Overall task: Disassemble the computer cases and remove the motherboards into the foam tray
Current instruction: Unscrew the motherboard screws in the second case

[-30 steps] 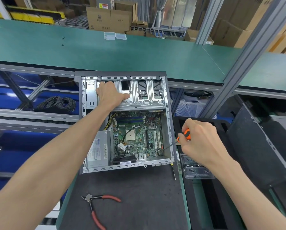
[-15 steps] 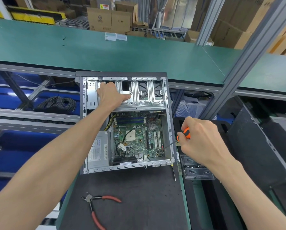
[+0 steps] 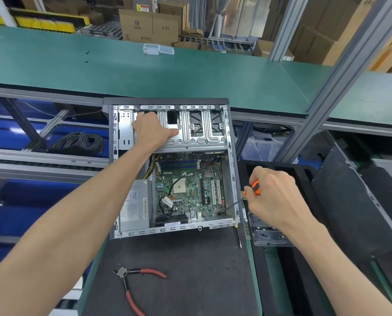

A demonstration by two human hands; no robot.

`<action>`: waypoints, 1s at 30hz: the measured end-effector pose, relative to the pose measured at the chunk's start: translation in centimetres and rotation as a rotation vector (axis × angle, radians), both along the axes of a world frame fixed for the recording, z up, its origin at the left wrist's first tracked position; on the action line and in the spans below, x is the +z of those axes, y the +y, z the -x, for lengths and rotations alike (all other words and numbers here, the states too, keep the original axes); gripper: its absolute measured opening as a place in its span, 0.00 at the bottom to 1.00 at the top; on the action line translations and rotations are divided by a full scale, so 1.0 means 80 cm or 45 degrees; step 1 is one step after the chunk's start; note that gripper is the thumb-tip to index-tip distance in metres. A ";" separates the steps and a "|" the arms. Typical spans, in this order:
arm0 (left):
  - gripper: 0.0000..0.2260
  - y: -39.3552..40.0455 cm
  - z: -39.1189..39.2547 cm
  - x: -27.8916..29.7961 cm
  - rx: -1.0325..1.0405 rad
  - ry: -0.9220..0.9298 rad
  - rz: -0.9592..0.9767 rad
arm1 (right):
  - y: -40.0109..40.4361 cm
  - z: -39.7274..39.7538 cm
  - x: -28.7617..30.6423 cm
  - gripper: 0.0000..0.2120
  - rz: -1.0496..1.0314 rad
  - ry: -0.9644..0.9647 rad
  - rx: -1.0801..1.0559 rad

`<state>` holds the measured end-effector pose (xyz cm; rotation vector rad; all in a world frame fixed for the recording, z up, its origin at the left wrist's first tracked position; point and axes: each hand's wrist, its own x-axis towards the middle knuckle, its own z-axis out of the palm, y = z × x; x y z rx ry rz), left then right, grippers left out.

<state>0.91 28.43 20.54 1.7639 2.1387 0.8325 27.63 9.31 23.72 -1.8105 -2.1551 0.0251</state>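
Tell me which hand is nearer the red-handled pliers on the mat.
Right, narrowly. The right hand holds the screwdriver up and right of the pliers; the left hand rests far beyond them on the case's drive cage.

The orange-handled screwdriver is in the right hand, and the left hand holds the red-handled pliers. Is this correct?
Not quite. In the head view the red-handled pliers lie untouched on the dark mat; the left hand rests on the silver metal drive cage. The right hand does grip the orange-handled screwdriver.
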 end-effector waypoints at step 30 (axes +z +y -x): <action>0.28 0.012 0.002 -0.004 0.010 0.038 0.026 | 0.007 -0.003 -0.003 0.05 -0.014 0.048 -0.025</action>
